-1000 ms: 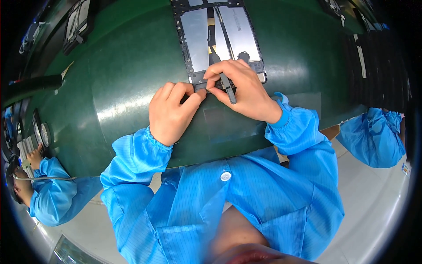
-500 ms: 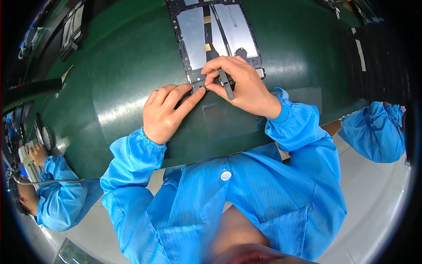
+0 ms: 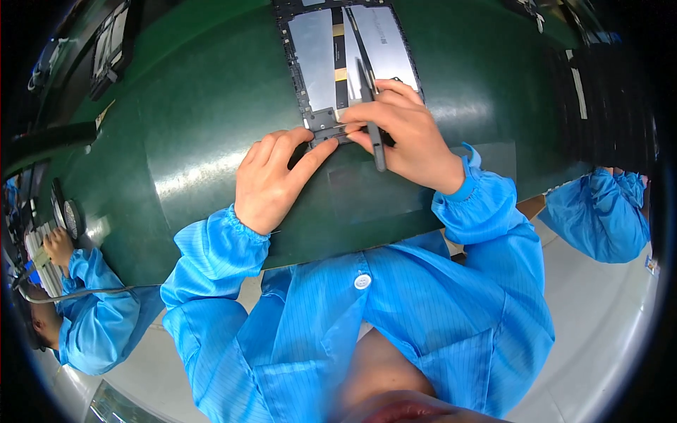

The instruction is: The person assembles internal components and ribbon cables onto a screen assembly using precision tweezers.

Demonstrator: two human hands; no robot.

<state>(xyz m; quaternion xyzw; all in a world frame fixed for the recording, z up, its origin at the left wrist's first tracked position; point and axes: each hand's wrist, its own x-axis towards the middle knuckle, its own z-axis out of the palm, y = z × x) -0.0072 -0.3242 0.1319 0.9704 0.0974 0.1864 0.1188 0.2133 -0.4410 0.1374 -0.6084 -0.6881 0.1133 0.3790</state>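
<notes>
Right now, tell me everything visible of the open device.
The device is flat and roughly rectangular, with a dark, ragged-edged frame and two metallic-looking silver panels. A black strip with gold bands runs between them. It lies flat on the green table, its far end cut off by the picture's top. The left hand touches its near left corner; the right hand, holding a grey tool, hides part of its near right side.

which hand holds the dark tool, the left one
No, the dark tool is in the right hand, while the left hand touches the open device.
</notes>
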